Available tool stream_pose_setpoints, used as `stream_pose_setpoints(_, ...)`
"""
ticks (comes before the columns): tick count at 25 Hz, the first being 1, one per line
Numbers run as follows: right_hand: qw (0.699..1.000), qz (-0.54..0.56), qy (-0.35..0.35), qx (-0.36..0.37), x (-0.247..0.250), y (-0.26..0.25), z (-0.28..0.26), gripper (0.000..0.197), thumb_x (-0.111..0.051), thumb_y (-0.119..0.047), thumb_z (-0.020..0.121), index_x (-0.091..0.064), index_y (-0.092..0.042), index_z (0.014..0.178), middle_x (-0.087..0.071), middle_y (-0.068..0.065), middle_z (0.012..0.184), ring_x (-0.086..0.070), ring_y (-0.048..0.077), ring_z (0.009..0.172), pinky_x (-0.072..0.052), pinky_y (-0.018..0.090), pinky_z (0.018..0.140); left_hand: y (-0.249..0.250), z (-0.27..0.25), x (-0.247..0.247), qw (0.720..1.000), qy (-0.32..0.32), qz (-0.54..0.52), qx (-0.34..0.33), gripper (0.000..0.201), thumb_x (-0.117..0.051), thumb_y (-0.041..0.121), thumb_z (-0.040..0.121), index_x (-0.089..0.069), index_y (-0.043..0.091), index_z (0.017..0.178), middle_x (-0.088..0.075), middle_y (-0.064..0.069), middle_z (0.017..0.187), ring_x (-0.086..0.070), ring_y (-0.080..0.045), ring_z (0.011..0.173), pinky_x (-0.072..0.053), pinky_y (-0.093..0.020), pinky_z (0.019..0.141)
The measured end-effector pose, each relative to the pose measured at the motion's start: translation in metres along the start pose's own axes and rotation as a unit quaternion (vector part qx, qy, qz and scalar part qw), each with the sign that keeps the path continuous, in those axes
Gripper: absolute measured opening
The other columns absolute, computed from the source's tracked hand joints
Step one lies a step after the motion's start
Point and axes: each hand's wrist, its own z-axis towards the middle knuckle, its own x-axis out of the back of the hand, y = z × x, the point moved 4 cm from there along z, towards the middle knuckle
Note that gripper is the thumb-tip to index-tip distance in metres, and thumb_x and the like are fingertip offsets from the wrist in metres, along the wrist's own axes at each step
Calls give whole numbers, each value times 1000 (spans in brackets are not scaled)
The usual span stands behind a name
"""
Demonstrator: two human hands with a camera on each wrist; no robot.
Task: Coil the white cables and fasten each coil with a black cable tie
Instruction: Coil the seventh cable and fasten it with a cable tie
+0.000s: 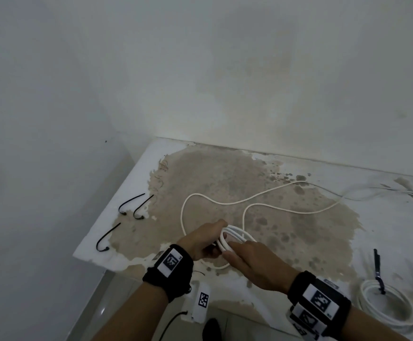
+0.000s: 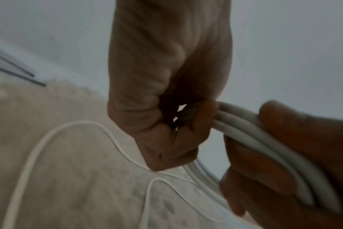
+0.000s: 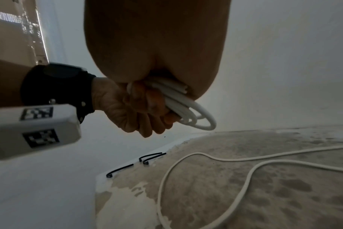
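Left hand (image 1: 201, 238) clenches the coil (image 1: 235, 236), a few loops so far. Right hand (image 1: 254, 264) grips the same loops, feeding. Loose cable (image 1: 269, 205) trails right of the coil across the table (image 1: 131, 190). Three ties (image 1: 126, 205) lie unused to its left. One tied coil (image 1: 385, 303) sits far right. Judging: roughly midway, tie still pending.

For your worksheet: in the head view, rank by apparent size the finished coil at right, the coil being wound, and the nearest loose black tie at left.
1. Finished coil, partly cut off by the frame.
2. Coil being wound.
3. Black tie.
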Motion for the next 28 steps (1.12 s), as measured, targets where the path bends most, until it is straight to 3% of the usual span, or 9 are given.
stream_pose_setpoints(5,1000,0,-18,-11,-26,-24,42,39,-24,-44,108,-51,-17,99,-57,2,77,-52,24,64,-41,37,64,-7,8,49,999,38,27,-17,45,-34,33,101,-46,12,64,-48,-4,47,-39,-16,41,-32,-20,45)
stream_pose_setpoints(7,1000,-28,11,1,-35,-36,61,51,-17,-53,103,-53,-17,108,-61,2,81,-53,22,65,-42,36,64,-13,8,74,999,45,-9,-17,51,-34,44,102,-53,11,68,-52,-5,56,-46,-17,47,-39,-22,49)
stream_pose_setpoints(9,1000,18,21,-3,-35,-38,77,50,-24,-50,106,-56,-12,103,-59,-2,78,-49,18,63,-37,32,63,-21,7,106,997,69,-25,-19,60,-32,54,102,-64,10,74,-63,-7,65,-53,-18,53,-46,-20,48)
stream_pose_setpoints(12,985,162,18,-57,-33,-24,99,41,-33,-39,107,-53,-12,82,-50,-8,67,-45,13,60,-37,32,63,-65,14,191,974,208,-60,-59,41,-43,36,103,-68,7,89,-66,-11,79,-59,-16,55,-47,-20,48)
stream_pose_setpoints(14,965,245,22,-87,-31,-15,107,38,-35,-32,109,-49,-17,77,-43,-11,64,-39,9,59,-34,28,60,-110,13,257,922,373,60,-83,16,-51,17,98,-66,12,99,-66,-14,98,-67,-25,79,-55,-32,68)
stream_pose_setpoints(15,953,282,23,-104,-30,-13,107,38,-35,-29,110,-47,-17,76,-40,-10,64,-35,9,58,-32,25,58,-133,12,279,897,414,141,-64,17,-53,13,96,-65,14,108,-62,-15,112,-64,-32,95,-54,-40,81)
stream_pose_setpoints(18,926,345,20,-149,-27,-5,102,38,-34,-23,110,-41,-16,73,-31,-7,62,-26,8,55,-26,23,54,-177,14,310,868,418,266,-19,29,-58,11,93,-63,15,121,-48,-12,130,-52,-38,111,-48,-46,90)
stream_pose_setpoints(23,920,347,30,-179,-31,12,78,41,-34,-26,110,-39,-17,71,-27,-4,63,-22,11,55,-24,24,53,-172,25,309,858,435,258,-92,14,-58,9,94,-71,6,101,-61,-16,103,-61,-36,95,-45,-37,79)
stream_pose_setpoints(28,909,350,66,-216,-21,28,47,41,-32,-26,111,-39,-17,71,-27,-4,63,-20,11,55,-23,25,53,-175,35,284,856,397,312,-109,25,-59,-2,90,-67,0,113,-58,-24,110,-60,-42,97,-47,-43,81)
